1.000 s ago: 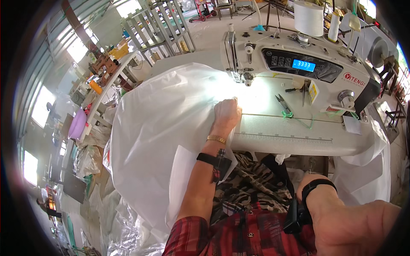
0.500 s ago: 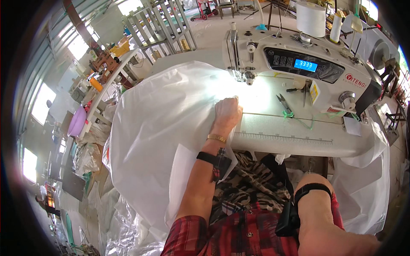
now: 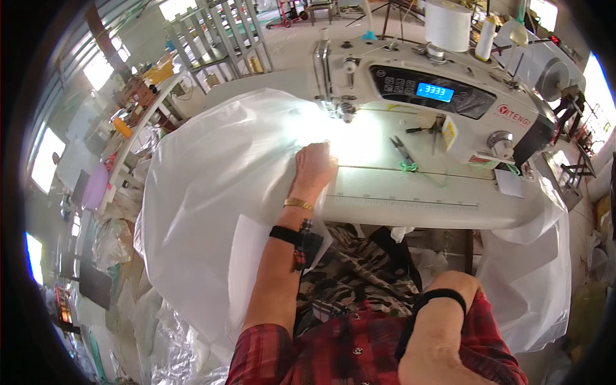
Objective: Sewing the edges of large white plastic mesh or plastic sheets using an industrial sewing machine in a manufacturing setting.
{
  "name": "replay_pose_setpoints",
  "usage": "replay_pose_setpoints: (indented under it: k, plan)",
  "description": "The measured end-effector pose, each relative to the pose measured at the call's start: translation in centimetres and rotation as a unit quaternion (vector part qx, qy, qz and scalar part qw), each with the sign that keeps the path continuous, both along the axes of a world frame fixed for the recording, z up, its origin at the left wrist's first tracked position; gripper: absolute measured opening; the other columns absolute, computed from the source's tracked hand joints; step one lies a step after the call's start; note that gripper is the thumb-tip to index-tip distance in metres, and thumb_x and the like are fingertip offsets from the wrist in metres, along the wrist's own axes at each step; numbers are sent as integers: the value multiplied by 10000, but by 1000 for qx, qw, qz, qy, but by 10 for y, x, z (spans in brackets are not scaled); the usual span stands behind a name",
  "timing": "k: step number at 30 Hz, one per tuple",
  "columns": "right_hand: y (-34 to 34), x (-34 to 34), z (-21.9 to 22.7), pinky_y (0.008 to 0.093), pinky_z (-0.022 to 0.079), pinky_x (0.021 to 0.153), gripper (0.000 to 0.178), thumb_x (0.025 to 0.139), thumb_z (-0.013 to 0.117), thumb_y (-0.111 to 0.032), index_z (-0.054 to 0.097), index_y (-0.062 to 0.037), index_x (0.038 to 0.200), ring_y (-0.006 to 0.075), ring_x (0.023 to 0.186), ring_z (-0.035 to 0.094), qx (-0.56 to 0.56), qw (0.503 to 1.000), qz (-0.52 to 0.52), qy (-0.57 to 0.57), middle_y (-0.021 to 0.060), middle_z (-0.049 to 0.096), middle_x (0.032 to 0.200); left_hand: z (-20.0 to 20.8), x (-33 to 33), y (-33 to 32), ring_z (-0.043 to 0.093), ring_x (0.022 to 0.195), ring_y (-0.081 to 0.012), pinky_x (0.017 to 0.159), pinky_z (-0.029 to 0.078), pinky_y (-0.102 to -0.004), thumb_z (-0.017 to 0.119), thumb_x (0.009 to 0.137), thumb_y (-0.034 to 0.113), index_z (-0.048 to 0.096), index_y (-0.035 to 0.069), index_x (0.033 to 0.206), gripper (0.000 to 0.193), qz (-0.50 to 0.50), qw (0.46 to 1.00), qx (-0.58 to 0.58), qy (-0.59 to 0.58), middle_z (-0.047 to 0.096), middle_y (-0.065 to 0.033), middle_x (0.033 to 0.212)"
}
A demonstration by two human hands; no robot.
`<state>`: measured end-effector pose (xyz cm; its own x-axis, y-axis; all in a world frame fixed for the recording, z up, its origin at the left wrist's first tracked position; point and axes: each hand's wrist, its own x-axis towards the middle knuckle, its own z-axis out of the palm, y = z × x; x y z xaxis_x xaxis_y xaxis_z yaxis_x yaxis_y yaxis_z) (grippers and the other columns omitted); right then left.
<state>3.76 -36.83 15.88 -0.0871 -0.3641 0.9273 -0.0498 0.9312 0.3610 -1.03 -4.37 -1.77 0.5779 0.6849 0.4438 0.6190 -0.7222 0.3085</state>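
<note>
A large white sheet (image 3: 192, 192), thin and slightly shiny, is spread over the left of the sewing machine table and hangs down its near side. My left hand (image 3: 316, 168) is closed on the sheet's right edge, just in front of the lit needle area; its fingertips are hidden by the hand and glare. Behind it stands the white sewing machine (image 3: 507, 106) with a lit blue display. My right forearm (image 3: 436, 327), with a black strap, is bent up close at the lower edge, and its hand is out of the picture.
Thread snips (image 3: 402, 151) with a green cord lie on the table right of my left hand. A white thread cone (image 3: 447, 25) stands behind the machine. A grey metal rack (image 3: 218, 38) and a purple basin (image 3: 95, 186) are further off at the left. White sheeting (image 3: 529, 276) hangs at the right.
The whole view has shifted, so the table and machine sit further left. My right forearm has swung inward across my front. My left hand keeps its place on the sheet.
</note>
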Motion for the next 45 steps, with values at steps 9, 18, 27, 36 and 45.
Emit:
replay_pose_setpoints:
  k: [9,18,27,36,45]
  plan:
    - [18,-7,-17,433,489,882,302,985,481,-191,670,42,954,379,1002,611,-22,996,-22,-87,199,639,1088,1,-30,7,642,912,-418,843,497,-477,627,852,245,662,-35,947,298,-7,987,-153,-38,664,-263,890]
    - [100,13,-204,319,490,714,194,955,546,-113,669,17,1031,171,765,616,-717,638,-281,-2,129,684,888,-7,-160,-63,544,1212,-340,1022,414,-450,496,1005,243,501,10,1346,413,-8,997,45,-57,597,-186,1279]
    - [133,-71,-255,432,509,774,278,921,550,-251,695,-39,1026,389,891,655,-717,592,-200,-307,161,701,903,-24,-216,6,599,1166,-267,1022,428,-374,498,992,221,567,-21,1282,383,-53,991,122,33,626,-175,1262]
    - [147,-96,-258,444,477,905,344,907,561,-290,632,-71,1164,388,1059,595,-778,527,-136,-312,165,664,1105,-29,-211,27,606,1136,-258,1004,435,-367,502,991,229,578,-27,1261,379,-72,995,61,31,637,-170,1233]
    - [144,-78,-266,383,508,814,290,889,588,-221,664,23,1025,314,902,663,-681,684,-54,-257,187,690,969,-25,-206,31,612,1106,-248,985,441,-360,506,989,236,589,-32,1240,377,-83,995,43,26,648,-165,1204]
